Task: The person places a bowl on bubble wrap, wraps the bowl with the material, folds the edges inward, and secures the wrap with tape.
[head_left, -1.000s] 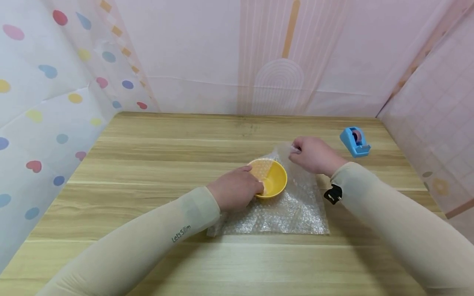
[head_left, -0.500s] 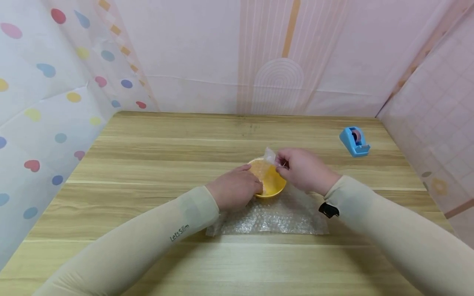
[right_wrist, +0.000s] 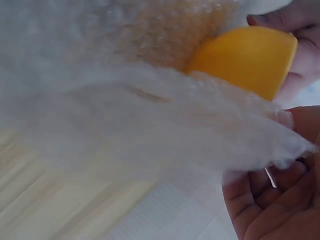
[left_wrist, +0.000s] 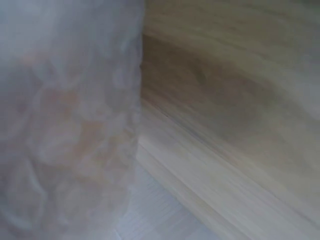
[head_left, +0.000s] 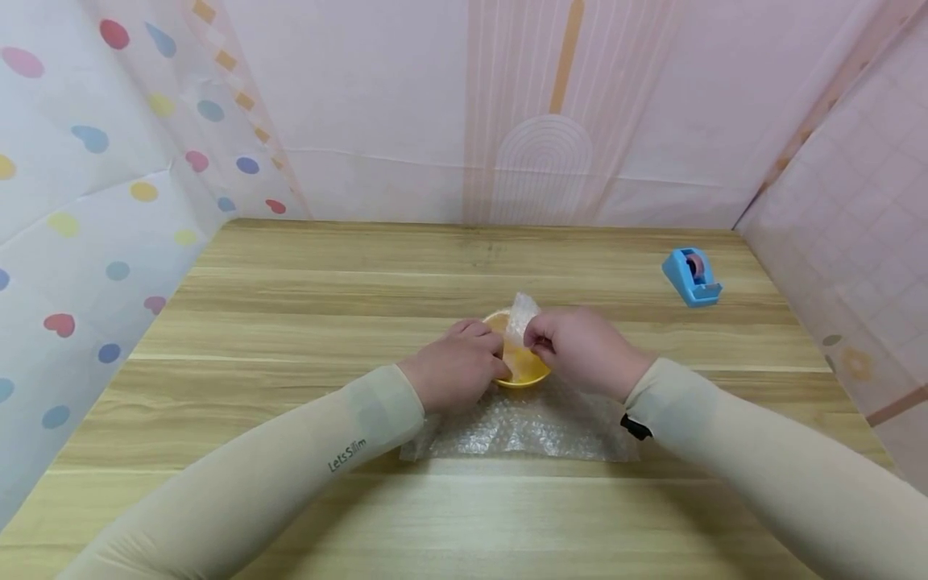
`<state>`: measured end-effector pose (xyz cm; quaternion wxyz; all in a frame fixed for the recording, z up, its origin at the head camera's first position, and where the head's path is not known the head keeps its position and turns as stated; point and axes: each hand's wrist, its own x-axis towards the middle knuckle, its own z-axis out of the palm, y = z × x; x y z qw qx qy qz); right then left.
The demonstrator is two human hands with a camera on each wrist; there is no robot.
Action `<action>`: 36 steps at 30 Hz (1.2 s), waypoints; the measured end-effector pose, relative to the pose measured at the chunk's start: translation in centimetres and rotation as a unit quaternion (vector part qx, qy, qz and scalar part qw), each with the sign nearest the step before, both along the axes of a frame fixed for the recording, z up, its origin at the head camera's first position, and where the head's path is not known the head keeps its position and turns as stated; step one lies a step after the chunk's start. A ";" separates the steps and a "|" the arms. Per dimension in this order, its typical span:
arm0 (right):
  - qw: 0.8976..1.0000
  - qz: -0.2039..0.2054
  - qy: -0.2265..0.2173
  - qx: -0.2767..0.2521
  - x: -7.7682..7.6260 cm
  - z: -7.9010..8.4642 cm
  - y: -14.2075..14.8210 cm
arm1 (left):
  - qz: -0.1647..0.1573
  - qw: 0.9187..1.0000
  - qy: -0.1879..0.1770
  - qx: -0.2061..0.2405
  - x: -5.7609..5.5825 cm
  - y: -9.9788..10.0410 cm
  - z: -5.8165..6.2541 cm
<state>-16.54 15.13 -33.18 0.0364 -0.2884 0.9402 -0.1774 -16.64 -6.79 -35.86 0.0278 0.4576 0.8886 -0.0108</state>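
Observation:
A yellow bowl (head_left: 529,369) sits on a sheet of bubble wrap (head_left: 522,427) at the middle of the table. My left hand (head_left: 457,366) grips the bowl's left rim, its fingers reaching over a wrap flap inside the bowl. Just to the right, my right hand (head_left: 583,350) pinches another edge of the wrap and holds it over the bowl. In the right wrist view the pulled wrap covers part of the bowl (right_wrist: 245,57), near the fingers of both hands. Blurred bubble wrap (left_wrist: 70,125) fills the left side of the left wrist view; no fingers show there.
A blue tape dispenser (head_left: 692,278) with a pinkish roll stands at the table's back right. Patterned cloth walls (head_left: 391,121) close off the wooden table (head_left: 326,282) at the back and both sides.
My right hand has moved left and toward me, drawing the wrap's right part over the bowl. My left hand stays at the bowl's left rim.

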 end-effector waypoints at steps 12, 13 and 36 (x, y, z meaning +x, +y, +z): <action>0.989 0.081 0.102 0.069 0.8 -1.2 -0.3 | 0.020 1.000 0.004 0.000 -0.4 0.4 -0.1; 0.988 0.083 0.107 0.072 0.8 -1.3 -0.3 | 0.033 0.999 -0.010 0.009 -0.4 0.4 -0.1; 0.982 0.115 0.063 0.135 -0.2 -1.1 -1.4 | -0.029 0.997 0.064 0.012 -0.2 0.3 -0.5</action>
